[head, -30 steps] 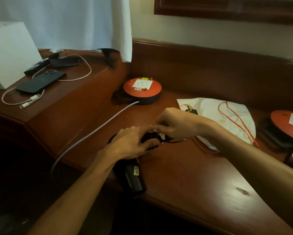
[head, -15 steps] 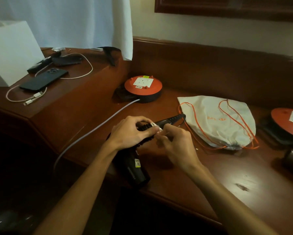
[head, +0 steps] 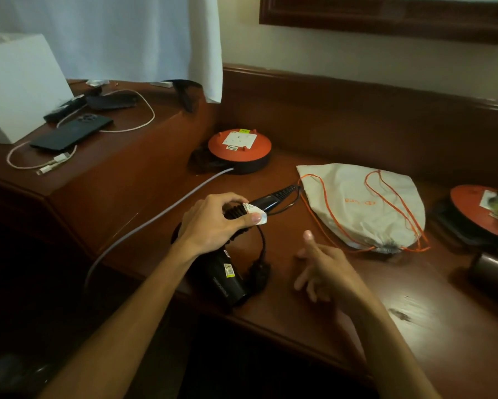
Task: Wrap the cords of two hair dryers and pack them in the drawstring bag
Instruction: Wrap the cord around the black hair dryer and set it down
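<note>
While the black hair dryer (head: 227, 279) lies at the front edge of the wooden desk (head: 314, 306), the left hand (head: 213, 223) grips its cord-wrapped handle, thumb pressing a white tag (head: 255, 211). A loop of cord (head: 260, 240) ends at the plug (head: 260, 273) beside the barrel. The right hand (head: 325, 272) hovers just right of it, fingers spread, holding nothing. Farther right lies the white drawstring bag (head: 363, 203), orange strings loose, with an orange cable reel (head: 239, 149) behind.
</note>
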`<state>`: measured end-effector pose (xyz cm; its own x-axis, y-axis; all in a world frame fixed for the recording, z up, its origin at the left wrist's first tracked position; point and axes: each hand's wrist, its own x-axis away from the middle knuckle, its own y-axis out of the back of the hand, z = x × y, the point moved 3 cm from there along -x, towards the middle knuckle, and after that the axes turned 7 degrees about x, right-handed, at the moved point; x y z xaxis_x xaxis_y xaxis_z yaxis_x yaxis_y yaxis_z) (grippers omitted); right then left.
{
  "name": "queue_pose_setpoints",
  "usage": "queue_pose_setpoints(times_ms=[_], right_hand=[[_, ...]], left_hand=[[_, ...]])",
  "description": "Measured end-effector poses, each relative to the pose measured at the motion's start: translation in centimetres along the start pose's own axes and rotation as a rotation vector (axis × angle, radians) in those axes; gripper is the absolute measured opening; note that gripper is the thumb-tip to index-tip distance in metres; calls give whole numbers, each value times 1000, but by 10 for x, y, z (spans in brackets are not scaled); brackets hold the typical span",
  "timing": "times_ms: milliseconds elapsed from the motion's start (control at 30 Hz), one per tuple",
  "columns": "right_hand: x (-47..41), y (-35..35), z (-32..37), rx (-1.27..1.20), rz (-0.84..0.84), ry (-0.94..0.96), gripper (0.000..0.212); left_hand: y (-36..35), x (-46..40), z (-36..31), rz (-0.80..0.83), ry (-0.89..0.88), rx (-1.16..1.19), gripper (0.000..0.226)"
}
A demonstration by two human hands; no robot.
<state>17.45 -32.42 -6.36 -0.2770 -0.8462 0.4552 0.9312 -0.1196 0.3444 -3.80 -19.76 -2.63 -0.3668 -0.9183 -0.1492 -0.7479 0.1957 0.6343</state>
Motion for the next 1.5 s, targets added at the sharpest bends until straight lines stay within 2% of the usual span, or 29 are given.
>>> queue_pose_setpoints(times_ms=[67, 167, 267, 467, 567, 633, 767, 867, 1000, 1133, 1233, 1400, 1500], right_hand=[[-3, -9, 6, -44, 189, -6, 75], [-6, -27, 18, 10, 409, 38, 67], [-10, -45, 20, -120, 548, -15, 69], [-19, -43, 20, -552, 392, -60, 62], [-29, -33, 24, -761, 172, -19, 36], [-33, -28, 28, -699, 22, 50, 18], [-33, -15, 39, -422, -157, 197, 30], [-30, -5, 45, -349, -210, 279, 22], [-30, 0, 47, -303, -194, 311, 26], [-33, 1, 46, -581, 1, 289, 15], [-36, -2, 39, -734, 110, 304, 19], [-40, -8, 38, -781, 135, 450, 27], [-38, -9, 45, -709, 155, 530, 30]], left_hand=[[-1, 1, -1, -19, -4, -18, 56], [0, 4, -3, -51, -9, -38, 58], [2, 6, -3, -83, -23, -15, 60], [8, 11, -2, -122, -53, 61, 61], [4, 13, -6, -97, -63, -3, 64], [0, 12, -9, -74, -68, -41, 58], [-5, 7, -12, -58, -54, -99, 48], [-6, 5, -12, -76, -41, -132, 47], [-9, 2, -12, -77, -39, -163, 46], [-9, -2, -9, -79, -32, -178, 46], [-10, -3, -8, -59, -30, -182, 47], [-5, -4, -5, -60, -10, -125, 48], [-4, -5, -8, -41, 0, -100, 54]])
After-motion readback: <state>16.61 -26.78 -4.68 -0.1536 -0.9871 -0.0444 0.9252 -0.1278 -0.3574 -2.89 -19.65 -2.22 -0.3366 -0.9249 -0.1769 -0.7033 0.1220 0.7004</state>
